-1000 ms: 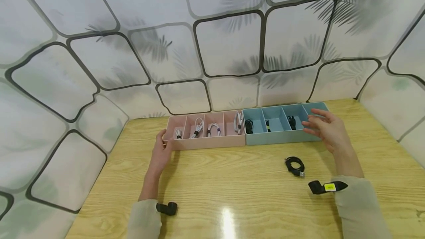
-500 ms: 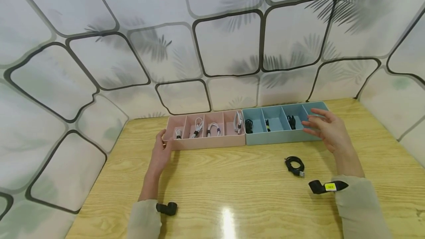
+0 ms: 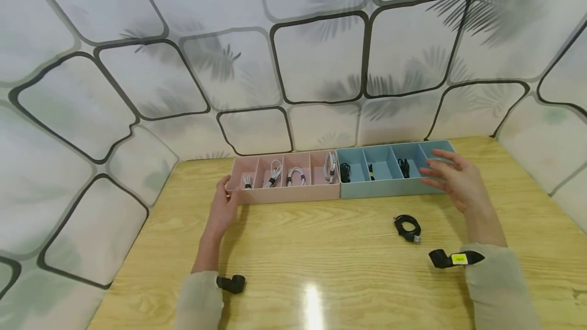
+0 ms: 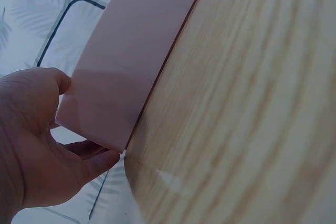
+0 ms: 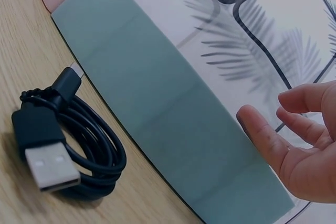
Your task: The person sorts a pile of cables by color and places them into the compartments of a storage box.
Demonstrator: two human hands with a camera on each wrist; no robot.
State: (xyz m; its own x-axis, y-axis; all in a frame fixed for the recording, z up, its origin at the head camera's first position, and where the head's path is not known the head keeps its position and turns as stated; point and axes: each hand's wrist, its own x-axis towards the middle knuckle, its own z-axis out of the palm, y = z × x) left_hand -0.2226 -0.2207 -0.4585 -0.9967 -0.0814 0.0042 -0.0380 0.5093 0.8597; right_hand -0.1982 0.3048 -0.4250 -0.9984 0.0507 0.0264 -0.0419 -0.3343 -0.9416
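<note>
My left hand (image 3: 223,210) grips the left end of a pink divided box (image 3: 289,196), thumb and fingers spread around its corner. White bundled cables lie in its compartments, one of them a looped cable (image 3: 295,171). My right hand (image 3: 460,182) hovers at the right end of a blue divided box (image 3: 390,188), fingers loosely bent and holding nothing. In the right wrist view its thumb (image 5: 257,129) overlaps the blue box's top edge. Black bundled cables, such as this one (image 3: 404,168), sit in the blue compartments. A coiled black USB cable (image 5: 39,127) lies on the table before the blue box.
The boxes stand end to end at the back of a wood-grain table (image 3: 293,248). A patterned cloth backdrop (image 3: 321,60) rises right behind them and along both sides. Each sleeve cuff carries a small black camera (image 3: 231,284).
The head view has shifted very slightly. Both hands, the boxes and the coiled cable keep their places.
</note>
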